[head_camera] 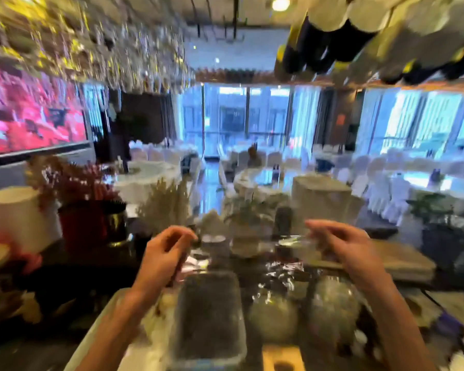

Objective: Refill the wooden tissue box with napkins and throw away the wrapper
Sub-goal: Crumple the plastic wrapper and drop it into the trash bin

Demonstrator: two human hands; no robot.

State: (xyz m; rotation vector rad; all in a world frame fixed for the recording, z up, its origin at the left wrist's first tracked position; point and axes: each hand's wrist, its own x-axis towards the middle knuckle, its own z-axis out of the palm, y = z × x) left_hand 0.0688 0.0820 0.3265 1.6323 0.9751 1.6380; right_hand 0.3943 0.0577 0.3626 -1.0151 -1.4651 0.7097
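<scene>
The whole view is motion-blurred. My left hand (166, 253) and my right hand (343, 245) are raised over a dark counter, each with fingers pinched. A clear, crinkled plastic wrapper (284, 271) seems stretched between them, glinting near my right fingertips; its edges are hard to make out. A light wooden tissue box (283, 357) with a dark slot in its top sits at the bottom edge, below and between my hands. No napkins are visible.
A clear rectangular tub (209, 317) and round glass jars (332, 306) stand on the counter under my hands. Dried flowers in a red vase (81, 223) stand to the left. Beyond is a dining hall with white-covered tables and chairs (319, 194).
</scene>
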